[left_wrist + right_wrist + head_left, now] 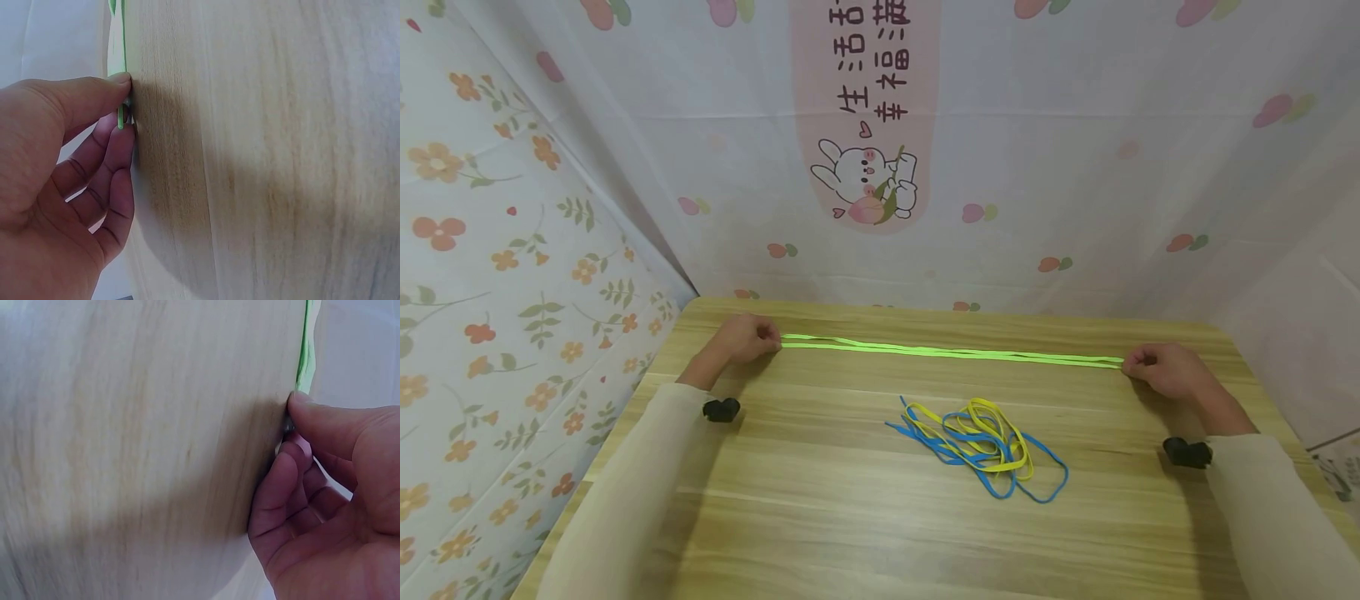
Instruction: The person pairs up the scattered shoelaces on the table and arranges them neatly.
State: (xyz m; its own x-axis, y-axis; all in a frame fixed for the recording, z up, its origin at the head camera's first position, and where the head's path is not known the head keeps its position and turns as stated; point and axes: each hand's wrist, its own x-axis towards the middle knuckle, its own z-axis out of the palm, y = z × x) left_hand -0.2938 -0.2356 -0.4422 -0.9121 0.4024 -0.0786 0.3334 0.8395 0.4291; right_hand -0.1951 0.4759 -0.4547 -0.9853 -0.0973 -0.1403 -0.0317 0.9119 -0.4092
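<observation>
A neon green shoelace stretches across the back of the wooden table in two nearly parallel strands. At its left end my left hand pinches it between thumb and fingertips. In the left wrist view a short green tip pokes out below the thumb of that hand. My right hand pinches the other end at the right. The right wrist view shows the green lace running up from the thumb and fingertips of the right hand. Both hands are low over the tabletop.
In front of the green lace lies a loose tangle of a yellow shoelace and a blue shoelace on the wooden table. A printed curtain hangs right behind the table's back edge, and a floral cloth hangs on the left.
</observation>
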